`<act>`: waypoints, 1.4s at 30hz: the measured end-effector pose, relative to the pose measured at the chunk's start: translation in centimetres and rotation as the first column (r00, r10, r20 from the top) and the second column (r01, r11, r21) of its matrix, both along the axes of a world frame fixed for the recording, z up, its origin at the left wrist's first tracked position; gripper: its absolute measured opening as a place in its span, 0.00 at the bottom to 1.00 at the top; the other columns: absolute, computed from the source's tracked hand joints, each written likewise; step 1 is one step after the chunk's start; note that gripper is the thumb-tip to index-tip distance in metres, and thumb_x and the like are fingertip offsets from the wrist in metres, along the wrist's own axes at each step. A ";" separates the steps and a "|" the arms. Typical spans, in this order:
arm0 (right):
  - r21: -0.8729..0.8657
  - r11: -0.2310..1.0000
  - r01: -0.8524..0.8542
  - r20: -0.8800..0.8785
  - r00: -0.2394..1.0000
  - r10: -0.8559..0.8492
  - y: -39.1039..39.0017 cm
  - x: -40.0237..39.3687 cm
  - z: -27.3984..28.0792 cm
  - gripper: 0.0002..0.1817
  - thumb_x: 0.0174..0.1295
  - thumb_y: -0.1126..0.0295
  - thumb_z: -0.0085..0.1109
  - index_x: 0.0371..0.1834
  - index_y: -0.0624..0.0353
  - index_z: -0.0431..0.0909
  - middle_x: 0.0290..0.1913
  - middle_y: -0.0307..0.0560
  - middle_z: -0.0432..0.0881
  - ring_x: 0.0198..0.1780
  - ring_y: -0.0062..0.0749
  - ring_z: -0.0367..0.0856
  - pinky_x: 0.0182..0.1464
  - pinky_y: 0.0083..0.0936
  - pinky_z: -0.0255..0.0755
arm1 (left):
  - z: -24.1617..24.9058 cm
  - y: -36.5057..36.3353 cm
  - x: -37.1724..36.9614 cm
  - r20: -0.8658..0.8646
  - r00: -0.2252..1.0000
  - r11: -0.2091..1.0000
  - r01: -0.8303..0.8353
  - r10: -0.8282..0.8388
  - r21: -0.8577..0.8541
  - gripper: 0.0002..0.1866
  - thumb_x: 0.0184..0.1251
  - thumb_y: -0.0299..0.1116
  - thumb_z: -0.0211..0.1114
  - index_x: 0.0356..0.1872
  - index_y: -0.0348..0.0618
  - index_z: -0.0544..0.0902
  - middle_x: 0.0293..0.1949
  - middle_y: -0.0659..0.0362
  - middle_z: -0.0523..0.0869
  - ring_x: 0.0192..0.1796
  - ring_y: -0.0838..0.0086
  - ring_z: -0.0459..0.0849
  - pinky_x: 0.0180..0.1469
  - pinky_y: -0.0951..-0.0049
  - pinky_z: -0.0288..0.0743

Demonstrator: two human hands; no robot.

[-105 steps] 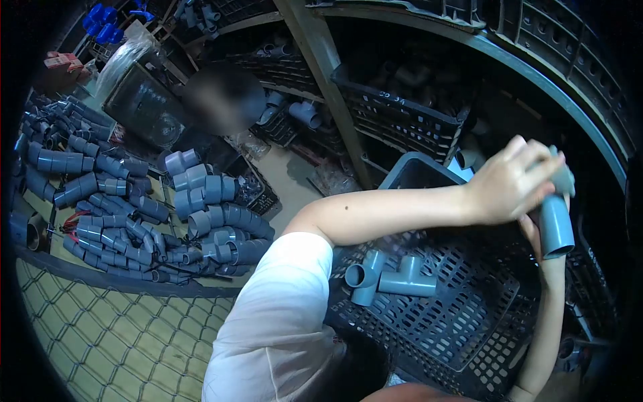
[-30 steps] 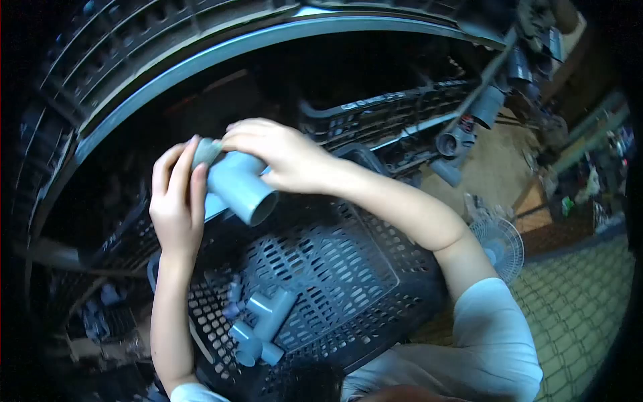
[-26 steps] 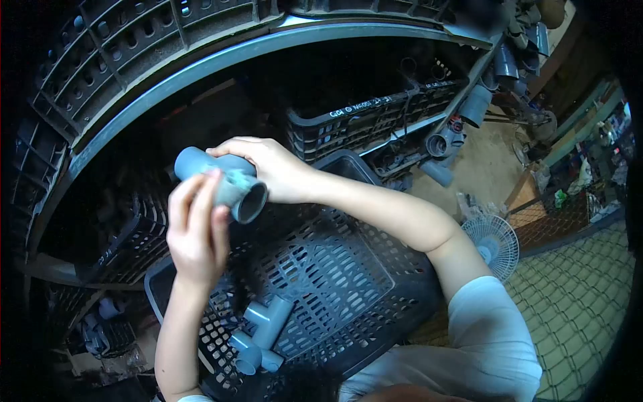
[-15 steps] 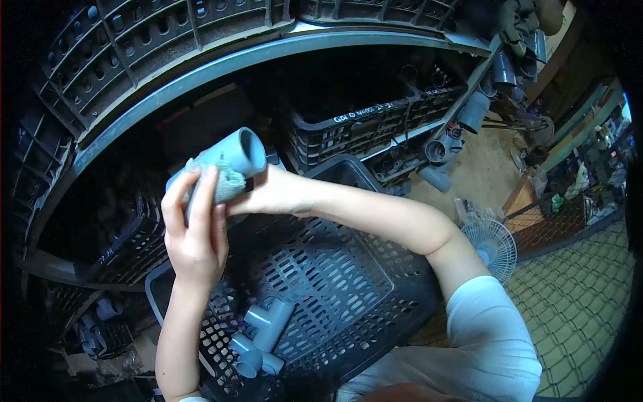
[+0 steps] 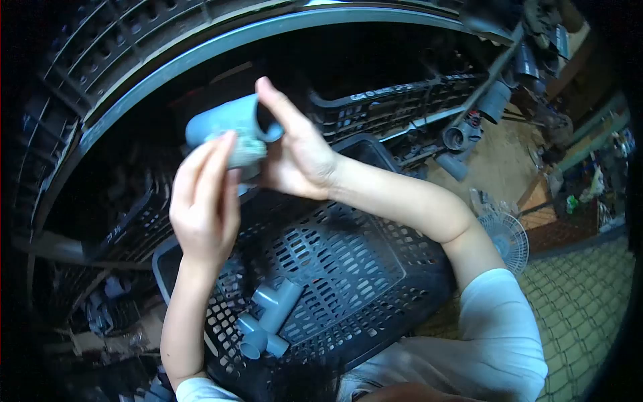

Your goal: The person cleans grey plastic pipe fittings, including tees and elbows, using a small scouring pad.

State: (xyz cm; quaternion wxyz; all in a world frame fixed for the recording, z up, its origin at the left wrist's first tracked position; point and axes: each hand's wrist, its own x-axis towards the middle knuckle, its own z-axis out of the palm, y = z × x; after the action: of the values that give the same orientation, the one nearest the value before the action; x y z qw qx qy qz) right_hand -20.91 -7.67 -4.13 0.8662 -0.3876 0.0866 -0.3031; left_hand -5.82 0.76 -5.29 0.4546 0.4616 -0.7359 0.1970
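Observation:
A blue-grey plastic pipe fitting (image 5: 224,121) is held up over the crate, its open end facing right. My right hand (image 5: 298,151) grips it from the right, with the thumb up at the rim of the opening and the other fingers largely hidden. A pale green cloth (image 5: 246,151) is pinched in my left hand (image 5: 204,201) and pressed against the fitting's lower side. Below, a black plastic crate (image 5: 348,268) with a slotted base holds two grey tee fittings: a larger one (image 5: 280,307) and a smaller one (image 5: 258,340) touching it.
A metal shelf edge (image 5: 201,63) curves across the top, with dark crates above it. Another black crate (image 5: 395,104) with white lettering stands behind. Loose grey fittings (image 5: 455,137) lie at the right, near a white fan (image 5: 504,241) and wire mesh (image 5: 583,315).
The fitting has turned to lie more level. My right hand now shows its thumb raised at the open end. The cloth has moved slightly right, and the whole view has shifted.

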 end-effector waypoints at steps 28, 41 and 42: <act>-0.442 0.897 0.028 -0.351 0.914 -0.201 -2.4 -0.9 -2.0 0.48 0.59 0.51 0.66 0.79 0.60 0.54 0.66 0.62 0.68 0.66 0.45 0.76 0.60 0.43 0.82 | -1.3 -2.2 4.2 -0.345 0.937 0.977 0.126 -0.059 0.173 0.14 0.68 0.31 0.71 0.54 0.43 0.89 0.50 0.54 0.88 0.47 0.67 0.89 0.49 0.70 0.83; -0.514 0.854 0.084 -0.294 0.918 -0.267 -2.7 -1.9 -0.5 0.48 0.59 0.47 0.67 0.77 0.61 0.59 0.62 0.60 0.72 0.56 0.40 0.84 0.48 0.31 0.87 | -0.1 -1.2 4.1 -0.300 0.931 0.968 0.241 -0.209 0.074 0.17 0.65 0.16 0.63 0.53 0.40 0.88 0.51 0.51 0.87 0.52 0.65 0.88 0.55 0.68 0.82; -0.513 0.854 0.090 -0.292 0.917 -0.273 -3.0 -2.0 -0.7 0.47 0.59 0.46 0.68 0.76 0.62 0.61 0.60 0.59 0.75 0.55 0.38 0.84 0.48 0.30 0.86 | 0.4 -1.0 4.0 -0.289 0.930 0.966 0.253 -0.229 0.047 0.16 0.64 0.17 0.66 0.52 0.41 0.88 0.51 0.52 0.87 0.52 0.65 0.88 0.54 0.68 0.82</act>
State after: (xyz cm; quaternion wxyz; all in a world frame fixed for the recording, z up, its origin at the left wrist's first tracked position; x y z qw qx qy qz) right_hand -22.93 -10.63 -4.81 0.6765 -0.6319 0.1984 -0.3218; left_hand -1.84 -0.27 -4.87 0.5554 0.4097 -0.7225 0.0411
